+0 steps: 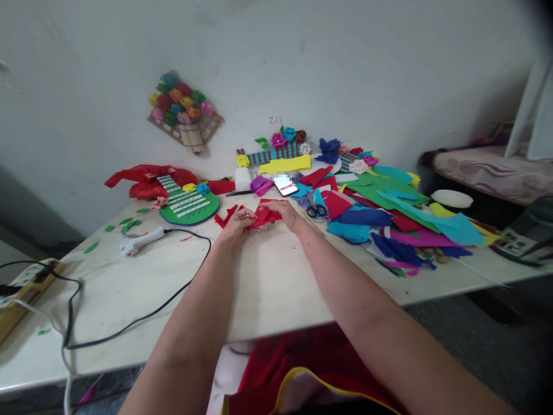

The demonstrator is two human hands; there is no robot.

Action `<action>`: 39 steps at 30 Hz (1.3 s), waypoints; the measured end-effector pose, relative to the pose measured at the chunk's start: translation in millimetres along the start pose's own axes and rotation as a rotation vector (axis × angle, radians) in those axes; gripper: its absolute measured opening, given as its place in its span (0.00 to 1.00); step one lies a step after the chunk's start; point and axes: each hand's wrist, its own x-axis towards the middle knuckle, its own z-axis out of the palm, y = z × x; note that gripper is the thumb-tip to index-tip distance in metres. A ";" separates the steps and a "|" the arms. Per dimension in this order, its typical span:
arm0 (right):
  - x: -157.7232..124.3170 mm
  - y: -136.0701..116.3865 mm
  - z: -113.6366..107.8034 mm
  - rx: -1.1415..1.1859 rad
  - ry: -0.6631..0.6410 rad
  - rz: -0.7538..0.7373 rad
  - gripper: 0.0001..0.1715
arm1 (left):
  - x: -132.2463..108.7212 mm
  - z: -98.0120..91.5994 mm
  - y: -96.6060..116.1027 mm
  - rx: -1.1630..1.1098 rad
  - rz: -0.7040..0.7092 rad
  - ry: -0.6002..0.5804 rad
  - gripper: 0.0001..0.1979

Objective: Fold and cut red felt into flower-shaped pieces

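Both my hands meet over a piece of red felt (pixel 264 217) near the middle of the white table (pixel 268 288). My left hand (pixel 237 222) pinches the left side of the red piece with closed fingers. On the right side, my right hand (pixel 285 212) curls over it and holds it too. More red scraps (pixel 225 217) lie just left of my left hand. A pair of scissors (pixel 314 208) rests to the right of my right hand.
A white glue gun (pixel 140 240) with a black cord (pixel 129 325) lies at the left. A green felt guitar (pixel 186 203), a phone (pixel 286 185) and a glue bottle (pixel 242 178) sit behind. Coloured felt sheets (pixel 389 213) pile up at the right. A flower craft (pixel 185 112) hangs on the wall.
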 end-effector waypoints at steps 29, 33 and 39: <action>-2.9 3.2 -0.1 -0.198 0.103 0.264 0.10 | 5.5 -2.7 -4.4 0.247 0.098 0.083 0.10; -2.6 1.8 0.3 -0.240 0.115 0.216 0.10 | 4.3 -1.9 -3.6 0.251 0.091 0.079 0.12; -4.9 -5.0 1.3 -0.174 0.088 0.306 0.10 | 4.9 -1.4 -3.3 0.228 0.060 0.056 0.11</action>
